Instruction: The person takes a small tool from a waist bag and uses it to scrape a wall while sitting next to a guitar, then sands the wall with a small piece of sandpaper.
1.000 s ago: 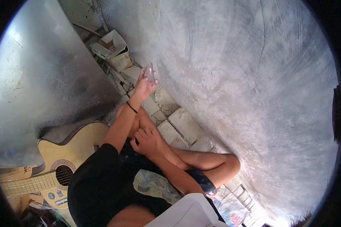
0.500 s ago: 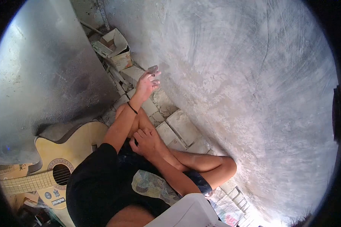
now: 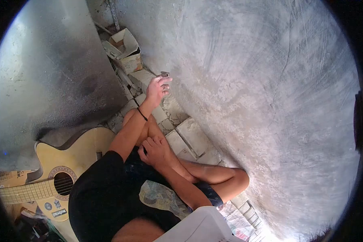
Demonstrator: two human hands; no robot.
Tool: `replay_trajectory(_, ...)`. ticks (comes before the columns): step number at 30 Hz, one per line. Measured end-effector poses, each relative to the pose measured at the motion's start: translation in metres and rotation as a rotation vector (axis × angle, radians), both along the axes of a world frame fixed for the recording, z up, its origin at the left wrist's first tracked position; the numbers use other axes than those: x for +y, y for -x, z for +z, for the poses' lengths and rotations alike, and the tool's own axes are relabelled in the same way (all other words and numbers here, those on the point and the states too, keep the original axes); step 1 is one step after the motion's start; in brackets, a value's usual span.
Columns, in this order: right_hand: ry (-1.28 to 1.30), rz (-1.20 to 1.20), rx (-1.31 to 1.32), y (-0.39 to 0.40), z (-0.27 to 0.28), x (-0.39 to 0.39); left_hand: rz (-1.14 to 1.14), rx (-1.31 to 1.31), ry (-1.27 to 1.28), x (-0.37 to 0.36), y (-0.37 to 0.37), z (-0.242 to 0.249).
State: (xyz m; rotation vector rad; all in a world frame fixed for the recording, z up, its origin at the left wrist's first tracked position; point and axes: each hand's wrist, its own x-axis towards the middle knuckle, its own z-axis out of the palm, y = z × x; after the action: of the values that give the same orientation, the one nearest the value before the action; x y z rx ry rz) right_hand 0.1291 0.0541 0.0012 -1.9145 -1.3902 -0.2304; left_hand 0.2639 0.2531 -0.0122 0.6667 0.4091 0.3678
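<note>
My left hand point(image 3: 155, 90), with a black band at the wrist, is raised at the grey plastered wall point(image 3: 246, 97). Its fingers close on a small flat grey piece point(image 3: 165, 74), held close to the wall surface; its exact kind does not show. Low on the crossed legs point(image 3: 201, 173) rests my right hand point(image 3: 151, 150), its fingers curled in and nothing visible in them.
An acoustic guitar point(image 3: 84, 149) leans at the left, beside a dark smooth panel point(image 3: 56, 80). A worn open box point(image 3: 129, 60) stands in the corner. Pale blocks point(image 3: 193, 133) line the wall's foot. A white object point(image 3: 201, 228) covers the bottom edge.
The flat grey piece is now tilted differently, and my left hand has turned slightly at the wall. My right hand stays in place. The whole view has shifted a little.
</note>
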Motion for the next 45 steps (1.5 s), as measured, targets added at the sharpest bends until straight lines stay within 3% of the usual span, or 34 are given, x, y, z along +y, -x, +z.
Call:
replay_trajectory(6, -0.019, 0.004, 0.021, 0.0, -0.002, 0.0, -0.038, 0.079, 0.015, 0.001, 0.003, 0.01)
replay_trajectory(12, -0.012, -0.003, 0.04, 0.0, -0.001, 0.001, 0.012, 0.2, -0.132, -0.004, -0.001, 0.004)
replay_trajectory(17, -0.013, -0.01, 0.034, 0.0, -0.001, 0.001, 0.169, 0.257, -0.5, 0.005, -0.01, -0.027)
replay_trajectory(20, -0.021, -0.005, 0.067, 0.001, -0.007, 0.001, 0.19, 0.285, -0.507, -0.012, -0.003, 0.002)
replay_trajectory(24, -0.033, 0.014, 0.081, 0.004, -0.012, 0.001, 0.353, 0.242, -0.647, 0.007, -0.042, -0.015)
replay_trajectory(29, 0.024, 0.018, 0.073, 0.003, -0.005, 0.001, 0.582, 0.395, -0.924, 0.047, -0.089, -0.016)
replay_trajectory(33, 0.08, 0.003, 0.049, -0.001, -0.012, 0.0, 0.433, 0.328, -0.898, 0.04, -0.092, -0.021)
replay_trajectory(35, 0.067, 0.03, 0.096, -0.001, -0.01, 0.003, 0.339, 0.246, -0.719, 0.035, -0.091, -0.017)
replay_trajectory(39, 0.133, 0.046, 0.079, -0.002, -0.008, 0.005, 0.428, 0.262, -0.687, 0.028, -0.104, -0.029)
replay_trajectory(41, 0.154, 0.038, 0.139, -0.002, -0.012, 0.005, 0.569, 0.376, -0.904, 0.029, -0.114, -0.039)
replay_trajectory(45, 0.176, 0.035, 0.131, -0.006, -0.015, 0.005, 0.646, 0.394, -0.915, 0.057, -0.124, -0.034)
